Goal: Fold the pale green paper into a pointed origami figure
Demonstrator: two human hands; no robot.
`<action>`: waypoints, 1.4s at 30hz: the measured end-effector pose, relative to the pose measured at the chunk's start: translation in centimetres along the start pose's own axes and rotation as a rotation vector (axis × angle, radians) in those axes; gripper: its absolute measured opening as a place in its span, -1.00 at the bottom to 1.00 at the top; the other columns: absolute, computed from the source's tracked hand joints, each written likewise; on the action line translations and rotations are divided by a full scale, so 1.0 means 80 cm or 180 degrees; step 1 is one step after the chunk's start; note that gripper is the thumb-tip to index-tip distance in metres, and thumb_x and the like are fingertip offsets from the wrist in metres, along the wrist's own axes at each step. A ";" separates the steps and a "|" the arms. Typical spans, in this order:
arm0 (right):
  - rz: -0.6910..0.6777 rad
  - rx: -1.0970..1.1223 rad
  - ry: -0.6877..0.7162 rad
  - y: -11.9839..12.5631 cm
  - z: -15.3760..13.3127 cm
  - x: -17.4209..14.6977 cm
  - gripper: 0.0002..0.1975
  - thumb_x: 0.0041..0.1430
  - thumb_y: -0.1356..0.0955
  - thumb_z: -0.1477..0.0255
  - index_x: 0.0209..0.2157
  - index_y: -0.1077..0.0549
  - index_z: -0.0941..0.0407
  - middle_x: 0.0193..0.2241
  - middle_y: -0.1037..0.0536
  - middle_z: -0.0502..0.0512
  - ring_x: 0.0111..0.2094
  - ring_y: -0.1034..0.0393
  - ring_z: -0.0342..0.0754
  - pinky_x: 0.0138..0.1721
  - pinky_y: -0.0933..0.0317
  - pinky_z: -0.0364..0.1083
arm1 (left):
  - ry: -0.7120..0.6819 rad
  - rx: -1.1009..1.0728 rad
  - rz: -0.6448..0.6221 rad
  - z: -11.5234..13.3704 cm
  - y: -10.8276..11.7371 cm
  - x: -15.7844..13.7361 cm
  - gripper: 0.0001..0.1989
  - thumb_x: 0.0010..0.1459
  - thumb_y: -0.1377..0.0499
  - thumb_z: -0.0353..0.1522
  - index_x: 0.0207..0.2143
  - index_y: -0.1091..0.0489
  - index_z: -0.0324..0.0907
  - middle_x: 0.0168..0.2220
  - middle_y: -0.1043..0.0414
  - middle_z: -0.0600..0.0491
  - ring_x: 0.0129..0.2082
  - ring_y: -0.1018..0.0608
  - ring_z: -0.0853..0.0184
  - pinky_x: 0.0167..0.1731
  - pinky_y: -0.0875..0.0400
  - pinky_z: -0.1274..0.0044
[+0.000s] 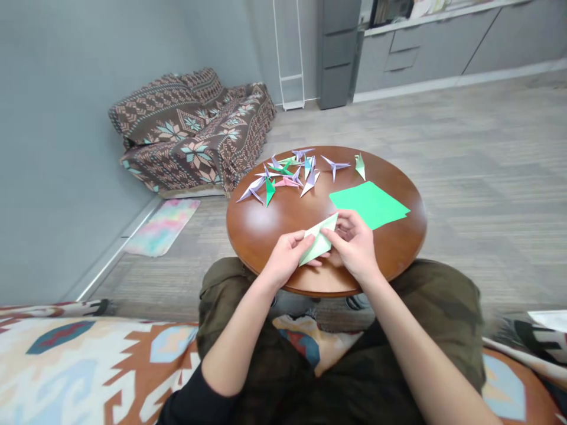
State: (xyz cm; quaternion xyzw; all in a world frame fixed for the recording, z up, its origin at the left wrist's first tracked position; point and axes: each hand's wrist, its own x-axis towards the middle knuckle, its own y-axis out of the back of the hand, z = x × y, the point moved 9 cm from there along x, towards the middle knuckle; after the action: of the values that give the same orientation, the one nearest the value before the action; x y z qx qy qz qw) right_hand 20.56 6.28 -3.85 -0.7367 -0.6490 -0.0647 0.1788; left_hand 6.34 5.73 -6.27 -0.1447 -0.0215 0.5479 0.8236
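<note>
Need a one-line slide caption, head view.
Left hand and right hand hold pale-green folded paper over a round brown table, with green paper and origami cranes beyond.

Wide bare wood at nine o'clock on the table! Paper birds jam ten to twelve, a lone bird at one, green paper across two. Left hand blocks seven to eight, right hand five; four's rim runs open.

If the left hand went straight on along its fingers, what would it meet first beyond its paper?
Probably the right hand, across the folded paper that both hold; exact depth is unclear.
</note>
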 end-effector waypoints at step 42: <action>-0.0401 0.0066 -0.0707 -0.015 0.020 0.001 -0.67 0.16 -0.44 0.11 -0.44 -0.47 0.09 -0.62 -0.46 -0.05 -0.65 -0.30 -0.13 -0.61 -0.25 -0.13 | -0.0166 0.0275 0.0358 0.002 0.007 -0.002 -0.54 0.12 -0.40 -0.08 -0.21 -0.61 -0.35 -0.35 -0.67 -0.10 -0.37 -0.69 0.25 -0.44 -0.66 0.54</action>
State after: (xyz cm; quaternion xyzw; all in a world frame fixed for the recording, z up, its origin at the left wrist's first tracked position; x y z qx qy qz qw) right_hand 19.18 7.03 -5.11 -0.6951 -0.7104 0.0129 0.1091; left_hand 5.70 5.83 -6.22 -0.0956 -0.0111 0.5973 0.7962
